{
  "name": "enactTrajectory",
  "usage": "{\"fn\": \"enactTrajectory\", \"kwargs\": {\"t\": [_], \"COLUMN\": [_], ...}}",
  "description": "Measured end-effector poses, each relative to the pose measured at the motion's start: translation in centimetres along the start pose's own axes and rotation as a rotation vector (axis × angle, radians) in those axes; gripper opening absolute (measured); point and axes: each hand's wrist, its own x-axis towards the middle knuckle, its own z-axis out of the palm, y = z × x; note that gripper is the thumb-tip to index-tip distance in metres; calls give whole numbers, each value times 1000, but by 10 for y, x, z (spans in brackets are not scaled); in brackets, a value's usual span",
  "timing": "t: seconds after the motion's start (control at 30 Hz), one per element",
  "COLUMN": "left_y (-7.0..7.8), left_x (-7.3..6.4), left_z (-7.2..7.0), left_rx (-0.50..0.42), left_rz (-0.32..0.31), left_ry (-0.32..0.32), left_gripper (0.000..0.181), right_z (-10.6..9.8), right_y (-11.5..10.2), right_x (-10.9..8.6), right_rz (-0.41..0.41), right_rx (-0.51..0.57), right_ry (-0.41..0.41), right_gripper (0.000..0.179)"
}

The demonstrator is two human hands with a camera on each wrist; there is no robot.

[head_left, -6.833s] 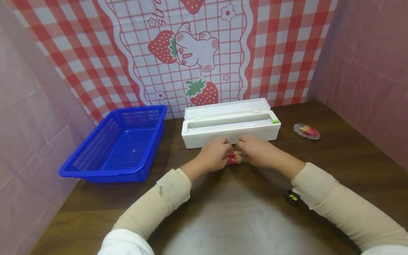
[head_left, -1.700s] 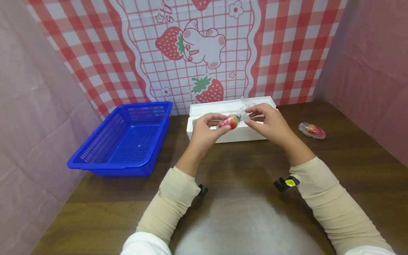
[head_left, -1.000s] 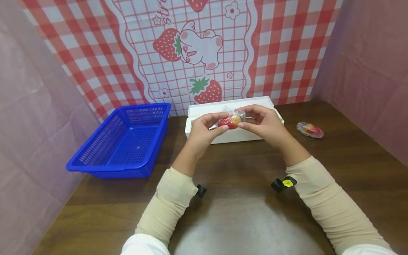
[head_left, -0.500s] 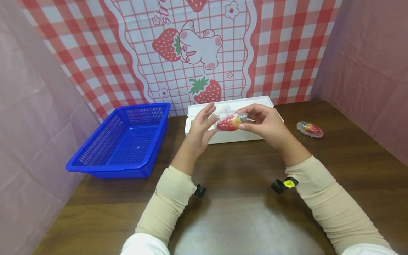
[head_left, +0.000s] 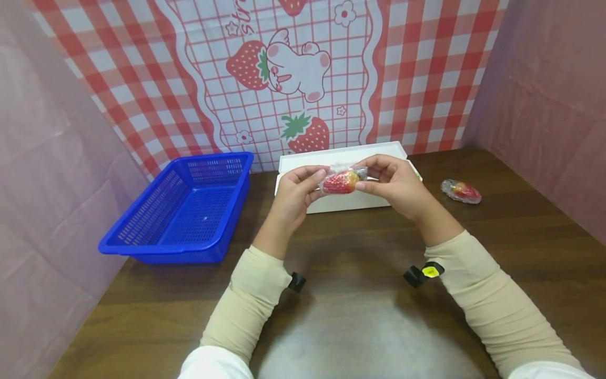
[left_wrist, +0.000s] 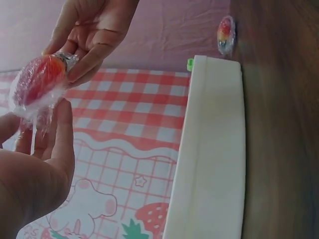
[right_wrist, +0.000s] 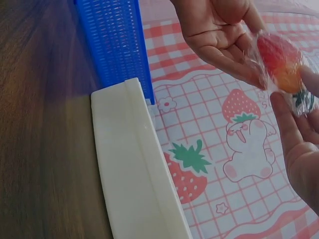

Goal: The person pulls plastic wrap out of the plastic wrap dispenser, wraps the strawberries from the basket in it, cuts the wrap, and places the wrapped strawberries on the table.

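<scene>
A red-and-yellow strawberry [head_left: 340, 182] wrapped in clear cling film is held up between both hands, in front of the white box. My right hand [head_left: 395, 185] pinches its leafy end between thumb and fingers. At the red end, my left hand [head_left: 294, 196] pinches the loose film with thumb and fingers. The left wrist view shows crinkled film [left_wrist: 42, 119] hanging from the strawberry [left_wrist: 40, 82] down to the left fingers. In the right wrist view, green leaves show through the film at the end of the strawberry [right_wrist: 281, 57] by the right hand [right_wrist: 304, 154].
Behind the hands stands a white cling film dispenser box [head_left: 350, 204], its lid [head_left: 331, 156] raised. A blue plastic basket [head_left: 213, 247] sits at the left. Another film-wrapped strawberry [head_left: 461, 191] lies on the wooden table [head_left: 350, 252] at the right. A checked cloth [head_left: 426, 79] hangs behind.
Earlier, both hands worked at the strawberry low before the box; it was then lifted. The left hand opened off its red end half a second ago and now pinches the film there.
</scene>
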Motion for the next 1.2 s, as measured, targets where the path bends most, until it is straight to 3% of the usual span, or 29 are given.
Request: {"fn": "enactTrajectory", "kwargs": {"t": [0.1,0.23,0.37,0.5,0.63,0.73,0.87,1.0,1.2], "left_y": [-1,-5,-6,-4,0,1,0,-1,-1], "left_x": [1,0,-1,-2,-3,-4,-4,-4,-4], "left_z": [-1,1,4,1,-3,-4,-3,-2,-1], "left_rx": [72,223,242,297,382,410,454,456,347], "left_rz": [51,85,80,58,28,11,15,43,21], "left_ry": [-13,-2,6,-24,-128,-196,-179,-131,-138], "left_gripper": [13,27,33,44,57,57,46,36,30], "right_z": [0,-1,0,1,3,4,3,2,0], "right_y": [-1,-3,-3,-2,0,0,-1,-2,-3], "right_x": [0,0,0,0,0,-1,-1,-1,-1], "right_rz": [30,59,76,79,64,51,41,52,49], "right_rx": [-32,-50,-87,-127,-194,-239,-245,-223,-221], "right_ry": [73,125,131,113,43,2,12,39,14], "right_gripper": [20,19,22,25,30,32,31,29,36]}}
